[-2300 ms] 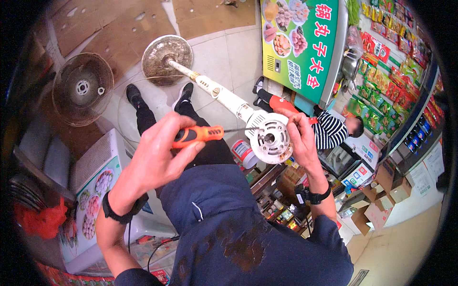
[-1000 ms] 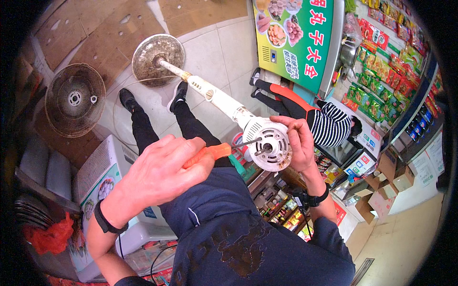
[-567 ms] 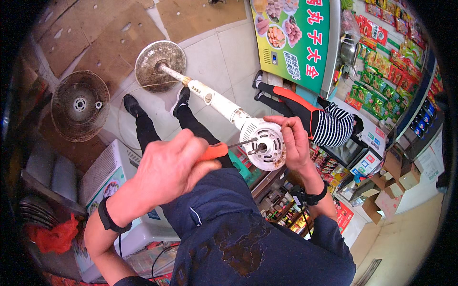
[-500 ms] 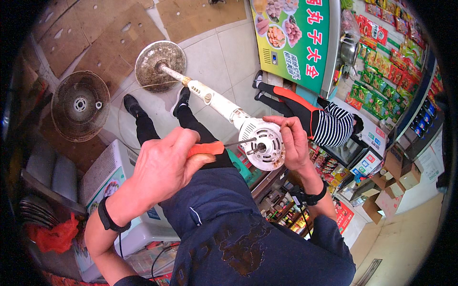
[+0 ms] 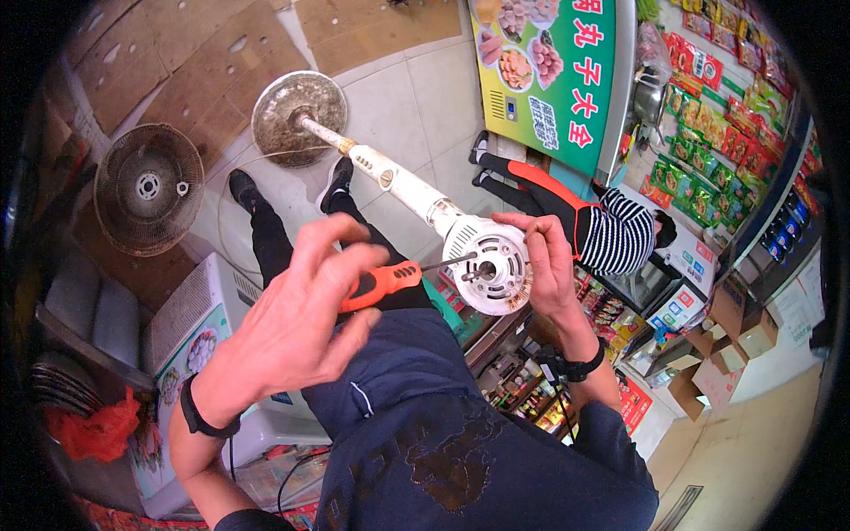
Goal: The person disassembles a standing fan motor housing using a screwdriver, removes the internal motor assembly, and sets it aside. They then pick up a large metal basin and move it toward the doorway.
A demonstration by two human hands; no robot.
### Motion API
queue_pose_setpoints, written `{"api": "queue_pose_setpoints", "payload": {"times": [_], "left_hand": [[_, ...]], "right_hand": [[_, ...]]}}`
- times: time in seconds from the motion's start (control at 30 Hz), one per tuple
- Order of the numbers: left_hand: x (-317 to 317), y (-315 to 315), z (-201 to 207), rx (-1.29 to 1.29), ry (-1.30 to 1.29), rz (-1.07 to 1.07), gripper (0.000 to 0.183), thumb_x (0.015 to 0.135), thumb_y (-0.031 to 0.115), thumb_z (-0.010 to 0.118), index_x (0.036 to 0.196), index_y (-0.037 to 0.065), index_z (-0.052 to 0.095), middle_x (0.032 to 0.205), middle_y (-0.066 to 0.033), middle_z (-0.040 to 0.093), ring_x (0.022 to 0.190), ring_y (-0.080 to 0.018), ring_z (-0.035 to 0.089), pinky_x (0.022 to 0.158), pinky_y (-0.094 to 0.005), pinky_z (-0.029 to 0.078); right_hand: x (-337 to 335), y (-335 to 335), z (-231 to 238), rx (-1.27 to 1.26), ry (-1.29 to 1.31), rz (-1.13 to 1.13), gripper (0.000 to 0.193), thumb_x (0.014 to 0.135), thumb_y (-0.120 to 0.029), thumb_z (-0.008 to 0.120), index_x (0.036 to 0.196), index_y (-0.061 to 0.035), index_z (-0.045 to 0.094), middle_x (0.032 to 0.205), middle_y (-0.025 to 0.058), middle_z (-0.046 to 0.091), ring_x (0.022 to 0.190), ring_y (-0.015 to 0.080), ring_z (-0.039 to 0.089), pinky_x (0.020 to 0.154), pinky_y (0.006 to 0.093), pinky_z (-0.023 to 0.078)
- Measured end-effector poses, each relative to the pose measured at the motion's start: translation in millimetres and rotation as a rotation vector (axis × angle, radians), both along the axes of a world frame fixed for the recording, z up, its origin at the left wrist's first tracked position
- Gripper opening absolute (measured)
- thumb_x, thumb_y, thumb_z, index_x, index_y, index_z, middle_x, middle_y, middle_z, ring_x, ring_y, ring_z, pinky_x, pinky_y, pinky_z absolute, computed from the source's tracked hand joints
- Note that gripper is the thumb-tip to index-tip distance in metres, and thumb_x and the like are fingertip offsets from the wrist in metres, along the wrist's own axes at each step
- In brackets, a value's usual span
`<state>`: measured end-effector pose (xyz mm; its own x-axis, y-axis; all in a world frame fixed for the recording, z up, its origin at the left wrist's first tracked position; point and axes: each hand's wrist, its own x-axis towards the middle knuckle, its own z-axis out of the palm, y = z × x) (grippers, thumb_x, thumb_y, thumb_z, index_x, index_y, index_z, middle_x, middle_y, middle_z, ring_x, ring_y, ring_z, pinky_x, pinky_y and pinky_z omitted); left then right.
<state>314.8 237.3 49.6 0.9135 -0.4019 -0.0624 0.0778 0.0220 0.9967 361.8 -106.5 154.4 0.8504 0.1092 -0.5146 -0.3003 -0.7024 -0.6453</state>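
Note:
A white standing fan with its blades and guard off leans toward me, its round motor housing (image 5: 467, 237) facing up. My right hand (image 5: 551, 270) is closed on the right rim of this housing, thumb and fingers pinching the edge. In my left hand (image 5: 288, 323) is a screwdriver (image 5: 390, 281) with an orange handle. The fingers are loosely curled around the back of the handle, some lifted away. Its thin dark shaft reaches the slotted face of the housing, near the central shaft. Where exactly the tip sits is too small to tell.
The fan's rusty round base (image 5: 292, 106) stands on the tiled floor, with a wire fan guard (image 5: 149, 188) to its left. A white chest freezer (image 5: 190, 332) is at my left. Another person in a striped top (image 5: 624, 234) bends at the right, near shelves of packets (image 5: 699, 133).
My left hand's fingers have opened out and loosened around the screwdriver handle, showing more of it. The shaft still touches the housing. My right hand keeps its grip.

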Motion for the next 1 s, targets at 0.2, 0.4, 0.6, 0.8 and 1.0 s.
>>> {"api": "queue_pose_setpoints", "payload": {"times": [0.2, 0.4, 0.6, 0.8, 1.0], "left_hand": [[-2, 0, -2, 0.300, 0.100, -0.150, 0.049, 0.087, 0.014, 0.080, 0.130, 0.006, 0.057, 0.118, -0.0169, 0.059, 0.092, -0.0382, 0.067, 0.075, -0.0464, 0.057], [2, -3, -5, 0.115, -0.036, -0.097, 0.045, 0.091, 0.011, 0.075, 0.131, 0.005, 0.055, 0.118, -0.0187, 0.059, 0.099, -0.0402, 0.067, 0.081, -0.0454, 0.057], [1, -2, 7, 0.075, -0.069, 0.059, 0.045, 0.087, 0.006, 0.078, 0.127, 0.004, 0.056, 0.114, -0.0172, 0.063, 0.096, -0.0393, 0.066, 0.080, -0.0467, 0.057], [-1, -7, 2, 0.459, 0.089, -0.246, 0.048, 0.086, 0.003, 0.079, 0.129, 0.006, 0.057, 0.112, -0.0154, 0.064, 0.089, -0.0360, 0.068, 0.074, -0.0461, 0.058], [0, -6, 4, 0.077, -0.062, 0.052, 0.041, 0.093, 0.012, 0.074, 0.130, 0.005, 0.057, 0.114, -0.0215, 0.062, 0.093, -0.0413, 0.069, 0.078, -0.0461, 0.057]], "right_hand": [[3, 2, 1, -0.053, -0.032, 0.089, 0.026, 0.114, -0.018, 0.041, 0.117, 0.0042, 0.055, 0.126, 0.0193, 0.074, 0.100, 0.0162, 0.071, 0.088, 0.0315, 0.056], [2, 1, 0, -0.032, -0.031, 0.066, 0.023, 0.114, -0.017, 0.042, 0.116, 0.0031, 0.054, 0.127, 0.0197, 0.073, 0.104, 0.0167, 0.070, 0.090, 0.0319, 0.056], [1, 1, -2, -0.040, -0.037, 0.075, 0.023, 0.114, -0.018, 0.042, 0.115, 0.0019, 0.053, 0.127, 0.0199, 0.073, 0.104, 0.0170, 0.070, 0.090, 0.0322, 0.057], [2, 2, 5, -0.050, 0.039, 0.094, 0.023, 0.116, -0.019, 0.039, 0.114, 0.0020, 0.048, 0.133, 0.0215, 0.068, 0.114, 0.0174, 0.067, 0.099, 0.0322, 0.054], [4, 0, 3, -0.062, 0.024, 0.101, 0.023, 0.115, -0.019, 0.040, 0.111, 0.0018, 0.049, 0.134, 0.0213, 0.068, 0.114, 0.0179, 0.067, 0.098, 0.0325, 0.054]]}}
